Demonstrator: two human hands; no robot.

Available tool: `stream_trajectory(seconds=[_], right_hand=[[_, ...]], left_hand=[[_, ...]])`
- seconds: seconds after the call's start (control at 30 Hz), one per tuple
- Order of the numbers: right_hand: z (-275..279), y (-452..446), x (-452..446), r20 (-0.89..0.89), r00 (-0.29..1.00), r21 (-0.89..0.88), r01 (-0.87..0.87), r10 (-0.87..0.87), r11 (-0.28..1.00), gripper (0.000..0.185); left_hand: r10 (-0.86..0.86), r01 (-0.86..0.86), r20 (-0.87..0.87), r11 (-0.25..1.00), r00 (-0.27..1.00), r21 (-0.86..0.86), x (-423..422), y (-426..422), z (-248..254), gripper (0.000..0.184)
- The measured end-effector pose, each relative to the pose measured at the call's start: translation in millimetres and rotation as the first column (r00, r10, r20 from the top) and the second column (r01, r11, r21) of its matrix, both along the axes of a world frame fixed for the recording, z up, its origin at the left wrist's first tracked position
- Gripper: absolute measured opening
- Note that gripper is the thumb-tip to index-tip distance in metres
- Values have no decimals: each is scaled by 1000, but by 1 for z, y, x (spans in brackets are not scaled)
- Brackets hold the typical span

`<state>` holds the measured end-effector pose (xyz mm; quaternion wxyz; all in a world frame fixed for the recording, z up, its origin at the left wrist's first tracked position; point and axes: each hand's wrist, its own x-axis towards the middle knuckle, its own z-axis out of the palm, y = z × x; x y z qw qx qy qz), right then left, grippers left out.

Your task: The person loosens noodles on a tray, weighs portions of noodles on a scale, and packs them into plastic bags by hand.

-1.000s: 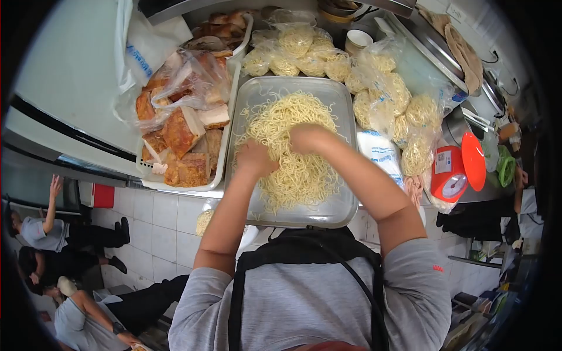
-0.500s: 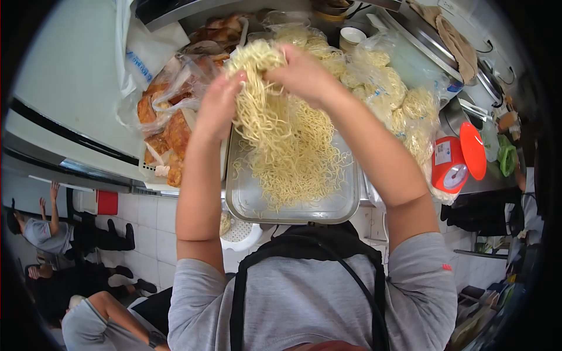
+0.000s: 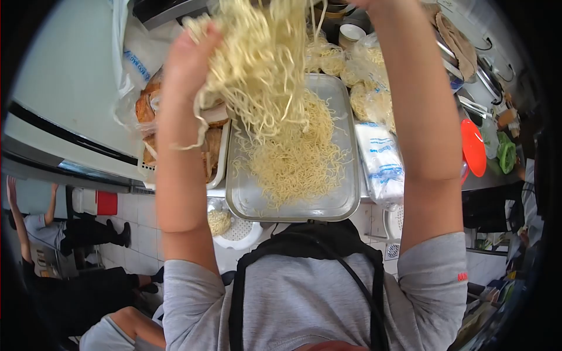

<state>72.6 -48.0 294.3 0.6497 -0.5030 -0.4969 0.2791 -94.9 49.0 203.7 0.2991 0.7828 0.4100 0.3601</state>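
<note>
Lifted noodles hang in a loose, tangled curtain above a metal tray in a busy kitchen, grasped at one side by the worker's left hand. The right hand is cut off by the top edge of the view, and its grip cannot be told. The raised strands hide the tray's far left corner; below them, a noodle pile covers its middle.

To the left, browned meat sits in a white basket, partly hidden by the left forearm. Beyond the tray and to its right lie bagged noodles, near a white cup; a packet of plastic bags rests just beside the tray. The right forearm crosses in front of that side, with a red disc and a green bag past it.

The desk shows as a narrow strip beside the tray. Below, a white stool stands on a tiled floor; other people are at left, near a red-and-white container.
</note>
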Motion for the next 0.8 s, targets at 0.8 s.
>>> stream_trajectory(seconds=[0.8], right_hand=[[-205,-6,6,21,969,-536,-196,245,821,34]], left_hand=[[-160,280,408,925,899,-255,-2,-60,-147,36]])
